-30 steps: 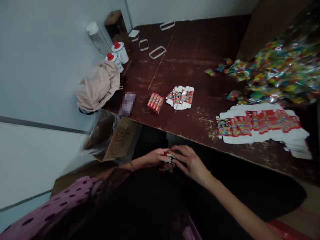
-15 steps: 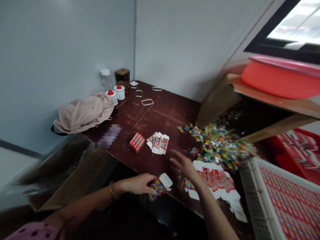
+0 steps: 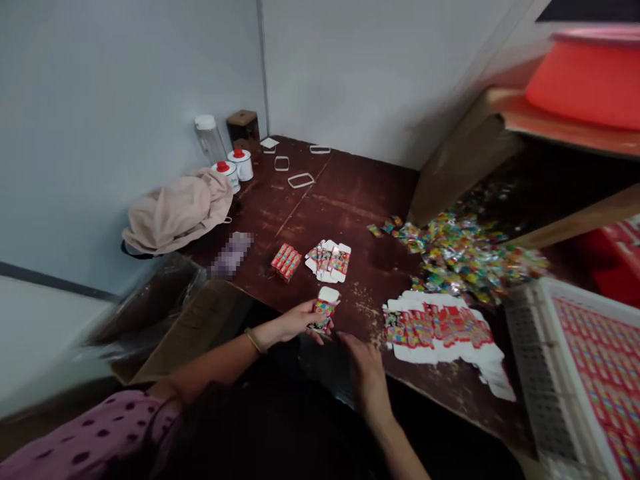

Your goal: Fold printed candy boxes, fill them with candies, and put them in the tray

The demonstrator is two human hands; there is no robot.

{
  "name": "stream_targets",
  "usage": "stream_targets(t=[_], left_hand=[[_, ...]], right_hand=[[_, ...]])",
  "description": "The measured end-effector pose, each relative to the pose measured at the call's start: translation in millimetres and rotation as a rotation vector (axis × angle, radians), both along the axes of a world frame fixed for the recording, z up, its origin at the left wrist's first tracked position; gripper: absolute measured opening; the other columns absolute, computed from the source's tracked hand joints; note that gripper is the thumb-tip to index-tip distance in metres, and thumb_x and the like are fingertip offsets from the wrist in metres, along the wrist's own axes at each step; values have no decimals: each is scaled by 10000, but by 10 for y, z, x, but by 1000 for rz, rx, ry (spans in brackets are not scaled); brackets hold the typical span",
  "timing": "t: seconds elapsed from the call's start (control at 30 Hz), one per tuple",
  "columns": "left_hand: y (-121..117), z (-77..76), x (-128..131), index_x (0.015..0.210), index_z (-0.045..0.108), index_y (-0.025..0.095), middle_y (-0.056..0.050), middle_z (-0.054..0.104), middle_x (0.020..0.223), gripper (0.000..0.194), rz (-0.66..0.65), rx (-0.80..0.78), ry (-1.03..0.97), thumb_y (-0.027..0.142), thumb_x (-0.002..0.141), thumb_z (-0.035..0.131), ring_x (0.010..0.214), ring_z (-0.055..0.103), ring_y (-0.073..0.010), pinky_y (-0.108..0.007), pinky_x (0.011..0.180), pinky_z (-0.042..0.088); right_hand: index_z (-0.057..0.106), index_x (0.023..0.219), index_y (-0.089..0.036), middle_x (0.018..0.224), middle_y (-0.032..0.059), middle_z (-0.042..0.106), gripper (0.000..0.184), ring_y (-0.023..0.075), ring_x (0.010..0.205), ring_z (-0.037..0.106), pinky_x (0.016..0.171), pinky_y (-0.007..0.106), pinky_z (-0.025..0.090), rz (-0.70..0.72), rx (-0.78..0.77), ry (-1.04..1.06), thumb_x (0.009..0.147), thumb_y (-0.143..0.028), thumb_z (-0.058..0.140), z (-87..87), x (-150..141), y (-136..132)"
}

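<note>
My left hand (image 3: 300, 320) is closed around a small red printed carton (image 3: 325, 313) whose white end flap stands up. It holds the carton over the front edge of the table. Just right of the carton is my right hand (image 3: 367, 367), palm down, with its fingers reaching toward the carton's lower end and nothing visible in them. Beyond the hands lie a fan of flat cartons (image 3: 330, 260) and a small block of closed red cartons (image 3: 287, 261). A larger row of flat cartons (image 3: 435, 327) is spread to the right of my right hand.
Wrapped candies (image 3: 460, 257) spill from a cardboard box (image 3: 455, 153) on its side, topped by a red basin (image 3: 590, 80). A white crate (image 3: 530, 373) of red cartons stands at right. At left are a beige cloth (image 3: 180, 207), lidded mugs (image 3: 241, 165) and an open carton box (image 3: 170, 347).
The view has shifted. My right hand has moved from over the table toward my body, beside the carton. My left hand still holds the carton, now more upright.
</note>
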State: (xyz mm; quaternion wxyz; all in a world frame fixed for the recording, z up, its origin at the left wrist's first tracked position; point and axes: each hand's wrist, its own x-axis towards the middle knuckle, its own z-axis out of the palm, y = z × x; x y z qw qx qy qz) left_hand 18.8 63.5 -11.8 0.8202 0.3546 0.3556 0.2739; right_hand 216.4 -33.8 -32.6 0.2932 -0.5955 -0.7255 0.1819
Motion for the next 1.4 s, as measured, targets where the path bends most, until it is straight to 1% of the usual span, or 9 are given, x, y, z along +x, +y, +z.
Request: stream_targets(t=[0.13, 0.27, 0.43, 0.53, 0.63, 0.77, 0.9, 1.1, 1.4], left_hand=[[-88, 31, 122, 1149, 528, 176, -42, 619, 889, 468, -94, 100, 112, 238, 708, 672, 745, 603, -127, -205, 540, 509], [-210, 106, 197, 1197, 519, 181, -21, 603, 919, 587, -139, 267, 222, 118, 634, 670, 701, 578, -105, -176, 505, 478], [-239, 190, 89, 1139, 545, 133, -55, 629, 826, 517, -72, 120, 134, 474, 758, 621, 683, 616, -139, -188, 484, 464], [-200, 188, 47, 1034, 611, 90, -87, 635, 768, 706, -37, 41, 134, 719, 779, 420, 634, 611, -150, -207, 461, 450], [-161, 182, 51, 1028, 643, 87, -74, 638, 757, 646, -44, 64, 247, 661, 795, 464, 630, 588, -140, -198, 464, 426], [-112, 225, 64, 1095, 662, 121, -49, 642, 835, 459, -81, 243, 381, 465, 811, 555, 683, 546, -119, -178, 501, 411], [-69, 283, 54, 998, 682, 107, -49, 619, 809, 412, -51, 193, 371, 429, 843, 478, 699, 535, -130, -202, 524, 435], [-98, 345, -82, 1125, 621, 140, -53, 582, 922, 470, -149, 226, 101, 420, 750, 669, 803, 543, -146, -251, 611, 500], [-249, 281, -27, 1303, 488, 180, -99, 573, 1101, 446, 39, 368, 382, 300, 873, 496, 839, 571, -170, -258, 604, 519]], right_hand=[[545, 1124, -220, 1012, 80, 695, 272, 212, 933, 664, 816, 357, 528, -87, -81, 453, 927, -400, 496, 459, 94, 288], [679, 864, -226, 967, 77, 682, 298, 238, 931, 616, 876, 429, 480, 60, -20, 269, 866, -500, 562, 747, 66, 628], [704, 984, -224, 1112, 105, 618, 371, 230, 971, 592, 891, 424, 473, -72, -19, 429, 842, -534, 558, 631, -14, 656], [666, 963, -199, 814, 44, 644, 397, 161, 678, 601, 694, 338, 525, -141, -390, 817, 771, -546, 636, 495, -65, 597], [666, 885, -188, 748, 12, 649, 376, 125, 590, 581, 618, 286, 517, -28, -675, 993, 692, -507, 720, 447, -141, 598], [733, 875, -195, 871, 48, 694, 283, 175, 784, 641, 734, 307, 521, 130, -429, 703, 747, -443, 686, 568, -198, 634], [754, 976, -221, 1036, 82, 698, 306, 205, 951, 643, 873, 356, 497, 189, -194, 460, 875, -429, 553, 695, -182, 651], [766, 942, -233, 955, 71, 723, 320, 219, 907, 659, 824, 358, 528, 131, -230, 506, 819, -495, 629, 666, -177, 731], [639, 1239, -242, 1234, 101, 597, 462, 230, 1146, 552, 1023, 416, 419, 0, -143, 398, 864, -496, 549, 349, -498, 557]])
